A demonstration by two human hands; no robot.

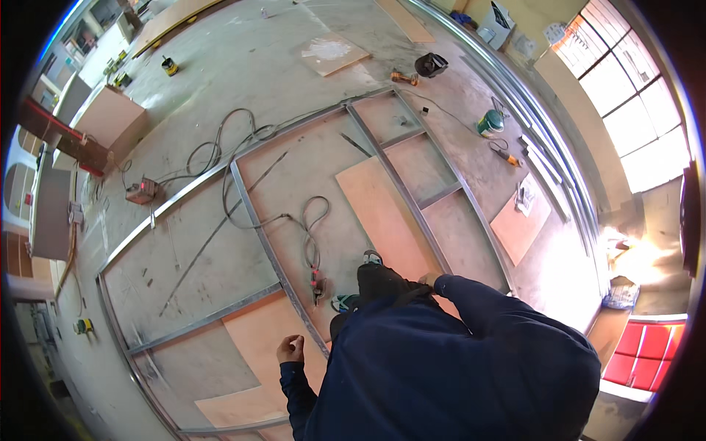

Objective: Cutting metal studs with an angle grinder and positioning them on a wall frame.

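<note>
My left hand (290,348) hangs in the air over the metal frame, with its fingers curled in; whatever they hold, if anything, is too small to make out. Against my dark trousers (382,279) rests my right hand (428,280), its fingers partly hidden at my hip. I stand inside a large frame of grey steel tubes (259,228) lying on the floor. An electrode holder (317,285) with red parts lies by my feet, on the end of a looped cable (304,217). Wood-coloured boards (382,213) lie within the frame.
A small reddish box-shaped machine (142,190) sits left with cables running from it. Beyond the frame's right side are a welding helmet (431,65), a drill (404,77), a green bucket (490,123) and an orange-yellow power tool (507,156). Long metal profiles (548,132) line the right wall.
</note>
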